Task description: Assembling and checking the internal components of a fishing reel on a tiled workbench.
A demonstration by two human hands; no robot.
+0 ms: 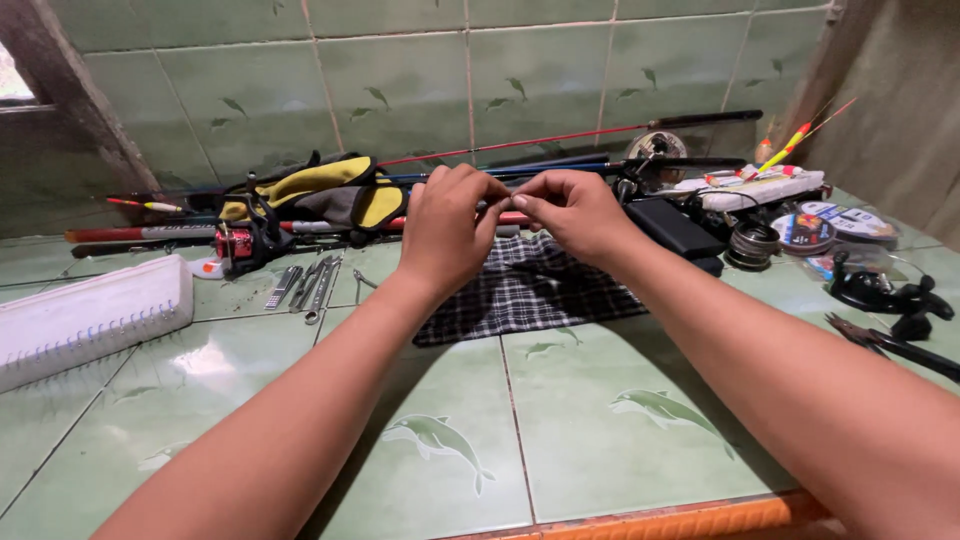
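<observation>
head view: both hands meet over the far middle of the green tiled table (560, 440).
left hand (448, 232): fingers curled, tips pinched on something tiny, too small to tell what.
right hand (572, 215): same deal, pinching shut, fingertips touching the left ones.
under them: checked cloth (530, 290), lying flat just below both hands.
left side: red reel (236, 243), metal tools (305, 285), white box (90, 320) near the left edge.
far: fishing rods (560, 140) along the wall, yellow-black bag (315, 190).
right: line spools (800, 232), black pliers (890, 345).
</observation>
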